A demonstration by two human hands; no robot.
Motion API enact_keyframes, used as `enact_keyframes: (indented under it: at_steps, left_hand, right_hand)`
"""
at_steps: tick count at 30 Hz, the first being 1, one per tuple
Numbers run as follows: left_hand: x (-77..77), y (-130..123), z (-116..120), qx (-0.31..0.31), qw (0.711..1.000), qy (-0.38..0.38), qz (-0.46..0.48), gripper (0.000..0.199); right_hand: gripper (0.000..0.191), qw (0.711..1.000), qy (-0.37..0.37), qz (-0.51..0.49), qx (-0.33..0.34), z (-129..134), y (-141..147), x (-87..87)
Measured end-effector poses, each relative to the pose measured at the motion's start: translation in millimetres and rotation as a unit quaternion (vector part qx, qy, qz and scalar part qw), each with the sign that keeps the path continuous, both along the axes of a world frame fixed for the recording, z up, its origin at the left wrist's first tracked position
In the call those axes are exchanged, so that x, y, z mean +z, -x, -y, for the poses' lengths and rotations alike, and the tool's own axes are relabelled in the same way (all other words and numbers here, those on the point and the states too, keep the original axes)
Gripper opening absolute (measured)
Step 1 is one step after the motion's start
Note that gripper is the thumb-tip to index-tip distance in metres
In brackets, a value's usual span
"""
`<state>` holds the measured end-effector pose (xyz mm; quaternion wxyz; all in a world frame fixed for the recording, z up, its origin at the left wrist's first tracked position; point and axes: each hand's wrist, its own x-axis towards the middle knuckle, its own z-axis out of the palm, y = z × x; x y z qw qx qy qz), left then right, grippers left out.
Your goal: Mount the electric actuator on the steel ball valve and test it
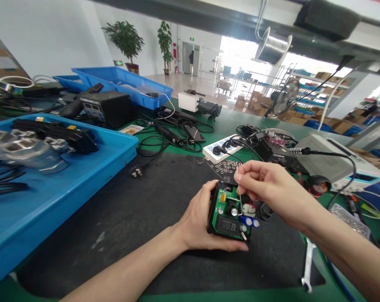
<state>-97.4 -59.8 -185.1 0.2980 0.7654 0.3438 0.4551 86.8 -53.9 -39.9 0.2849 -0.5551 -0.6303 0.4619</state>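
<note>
My left hand (198,220) is wrapped around a black housing (211,218), tilted up above the dark mat. A green circuit board (219,209) sits inside it, with blue capacitors (248,221), a black rectangular block (227,226) and a yellow component (223,197). My right hand (259,180) pinches a thin silvery hex key (240,201) above the board. The key's short bent end reaches down among the components; whether it sits in a screw cannot be made out. Its top shows above my fingertips.
A blue tray (114,157) with metal castings (35,151) stands at left. Ahead lie a white power strip (219,150), cables and several small rings (227,166). At right are a wrench (308,264), a soldering iron (303,151) and a grey instrument (328,157). A solder spool (273,46) hangs above.
</note>
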Motion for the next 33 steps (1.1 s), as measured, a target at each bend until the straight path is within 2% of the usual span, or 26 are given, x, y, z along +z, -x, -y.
enact_keyframes:
  at_steps: [4,8,11,14,16,18,22,27,30,33]
  left_hand:
    - [-0.3,0,0,-0.004,1.000,0.017,0.008,0.129]
    - [0.7,0,-2,-0.001,1.000,0.027,0.007,0.130]
    - [2.8,1,-1,0.000,1.000,0.029,0.007,0.130]
    - [4.7,1,0,-0.001,1.000,0.026,0.009,0.129]
    - [4.9,0,1,-0.002,1.000,0.026,0.012,0.129]
    - [4.2,0,1,-0.004,1.000,0.025,0.018,0.130]
    - [2.5,-1,-1,-0.010,0.999,0.023,0.025,0.130]
    - [2.3,0,-1,-0.023,0.999,0.015,0.028,0.129]
    - [2.7,0,-1,-0.024,0.999,0.008,0.030,0.129]
    - [3.2,0,-1,-0.023,0.999,0.004,0.030,0.129]
  right_hand:
    - [0.033,0.997,-0.070,0.022,0.004,5,0,-3.9]
    - [0.020,0.978,-0.191,0.083,0.018,18,-2,-6.2]
    - [0.006,0.937,-0.307,0.162,0.030,31,-5,-7.8]
    - [0.008,0.873,-0.424,0.236,0.035,43,-9,-10.1]
    - [0.010,0.844,-0.470,0.255,0.036,50,-12,-12.7]
    - [0.013,0.838,-0.483,0.250,0.043,56,-14,-16.6]
    - [0.022,0.851,-0.481,0.201,0.063,66,-19,-26.9]
    - [0.021,0.862,-0.470,0.179,0.055,75,-26,-36.6]
    - [0.027,0.850,-0.485,0.189,0.079,81,-35,-40.1]
    - [0.037,0.824,-0.497,0.248,0.112,87,-44,-42.8]
